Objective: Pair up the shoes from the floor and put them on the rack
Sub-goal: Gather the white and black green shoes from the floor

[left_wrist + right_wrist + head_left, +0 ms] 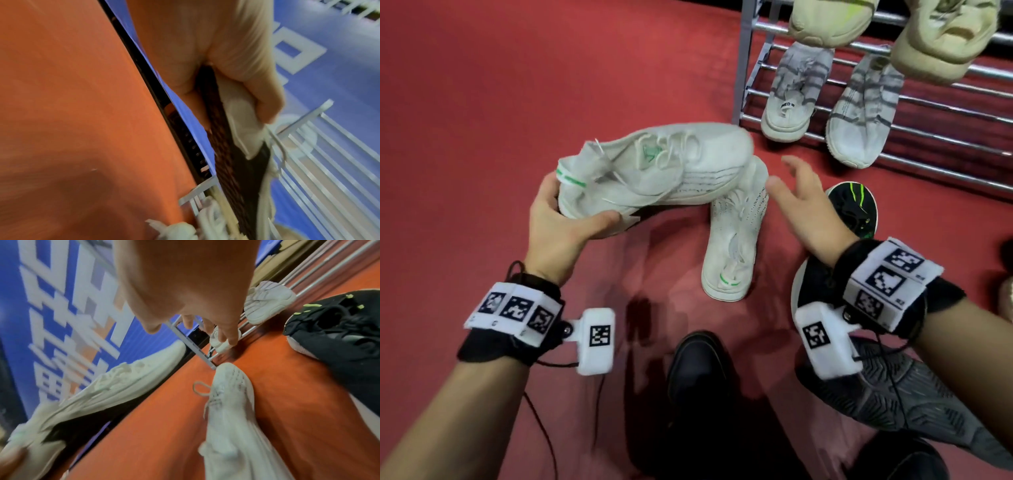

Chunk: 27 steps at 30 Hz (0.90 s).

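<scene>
Holding the lifted white sneaker point(654, 168) only by its heel, the left hand point(561, 219) could let the long toe sag and slip. Its mate, the white sneaker on the floor point(732, 236), lies just beside the right hand point(804, 202), whose fingers are spread wide and empty, near the shoe rack point(928, 113) at far right.

Knit-cloth shoe point(654, 168), shiny metal rack point(928, 102)
</scene>
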### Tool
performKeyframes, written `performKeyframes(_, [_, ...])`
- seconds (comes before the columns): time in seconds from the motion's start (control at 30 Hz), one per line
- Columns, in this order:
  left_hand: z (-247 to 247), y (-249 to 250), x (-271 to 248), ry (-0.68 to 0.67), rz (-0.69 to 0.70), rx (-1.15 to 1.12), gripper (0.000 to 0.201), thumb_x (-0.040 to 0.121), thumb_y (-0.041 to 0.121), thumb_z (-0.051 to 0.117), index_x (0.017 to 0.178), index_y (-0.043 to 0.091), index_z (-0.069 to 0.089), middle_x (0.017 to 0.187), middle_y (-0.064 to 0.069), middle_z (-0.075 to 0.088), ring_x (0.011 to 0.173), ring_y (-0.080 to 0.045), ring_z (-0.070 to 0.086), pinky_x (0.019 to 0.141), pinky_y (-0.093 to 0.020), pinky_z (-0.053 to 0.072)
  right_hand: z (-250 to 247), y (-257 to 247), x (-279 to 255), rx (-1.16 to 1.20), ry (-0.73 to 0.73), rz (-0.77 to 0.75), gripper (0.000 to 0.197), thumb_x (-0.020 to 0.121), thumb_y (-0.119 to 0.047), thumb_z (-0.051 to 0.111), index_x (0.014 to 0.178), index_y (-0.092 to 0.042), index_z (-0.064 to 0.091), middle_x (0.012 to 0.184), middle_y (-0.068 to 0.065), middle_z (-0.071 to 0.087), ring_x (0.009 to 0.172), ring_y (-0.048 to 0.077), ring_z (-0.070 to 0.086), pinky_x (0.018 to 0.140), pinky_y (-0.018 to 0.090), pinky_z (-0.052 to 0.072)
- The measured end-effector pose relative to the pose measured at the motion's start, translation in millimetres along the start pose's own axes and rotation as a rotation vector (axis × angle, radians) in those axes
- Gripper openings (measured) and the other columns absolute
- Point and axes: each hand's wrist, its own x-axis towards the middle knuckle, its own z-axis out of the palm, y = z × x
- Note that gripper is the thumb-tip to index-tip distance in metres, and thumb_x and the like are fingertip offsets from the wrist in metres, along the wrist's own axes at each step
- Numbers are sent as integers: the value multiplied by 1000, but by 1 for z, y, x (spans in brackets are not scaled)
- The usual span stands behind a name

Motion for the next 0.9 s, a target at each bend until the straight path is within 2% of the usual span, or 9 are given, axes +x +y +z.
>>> performKeyframes(0.07, [-1,13,8,-131,4,-129,71,50,14,81,116,8,53,106,0,67,97,-16,64,88,-36,54,-10,-8,4,192,89,44,52,94,-36,50,141,-16,37,143,2,41,132,12,37,112,23,27])
performKeyframes(0.13, [6,22,14,-244,-26,-214,93,49,23,88,127,-3,45,112,-7,65,102,-23,63,91,-42,52,-25,-15,4,339,186,78,56,88,-43,53,135,-16,43,129,-5,50,116,6,47,95,10,35])
performKeyframes(0.23, [27,29,14,-340,-54,-208,83,50,16,83,123,2,48,108,-1,68,99,-19,64,88,-37,54,-47,-11,0,533,199,152,68,73,-58,50,128,-18,51,118,-3,61,97,10,59,80,25,46])
performKeyframes(0.33, [48,25,9,-435,-77,-201,74,46,14,83,115,12,54,101,6,71,92,-12,66,79,-28,55,-61,-1,-10,673,111,259,45,90,-58,42,108,-20,61,99,-1,69,83,14,67,74,31,52])
performKeyframes(0.43, [68,21,11,-511,-143,-227,93,43,31,92,122,6,51,107,-3,68,95,-17,65,80,-31,55,-76,19,-19,673,19,304,46,95,-50,39,104,-12,63,98,5,71,82,16,68,72,27,55])
performKeyframes(0.57, [97,17,23,-557,-200,-267,97,44,31,92,128,13,47,117,-7,60,100,-16,62,80,-29,55,-94,46,-30,700,5,387,26,96,-28,47,105,-11,65,95,3,68,79,14,65,66,24,54])
performKeyframes(0.67, [123,17,26,-580,-214,-270,96,45,32,92,128,14,46,119,-4,59,102,-13,61,79,-26,54,-104,59,-37,748,10,465,33,98,-38,43,104,-15,66,89,-1,72,72,10,69,60,20,57])
performKeyframes(0.8, [145,8,35,-612,-227,-253,85,50,29,90,124,17,50,120,0,61,102,-12,62,81,-26,55,-115,73,-46,721,-2,525,39,97,-44,41,98,-14,65,76,-1,74,65,10,70,62,23,57])
performKeyframes(0.9, [152,-1,41,-514,-261,-47,60,76,20,74,130,14,48,131,-3,54,97,-12,60,76,-20,55,-125,83,-52,781,72,496,34,100,-38,39,99,-14,63,73,-2,75,64,8,71,53,21,56])
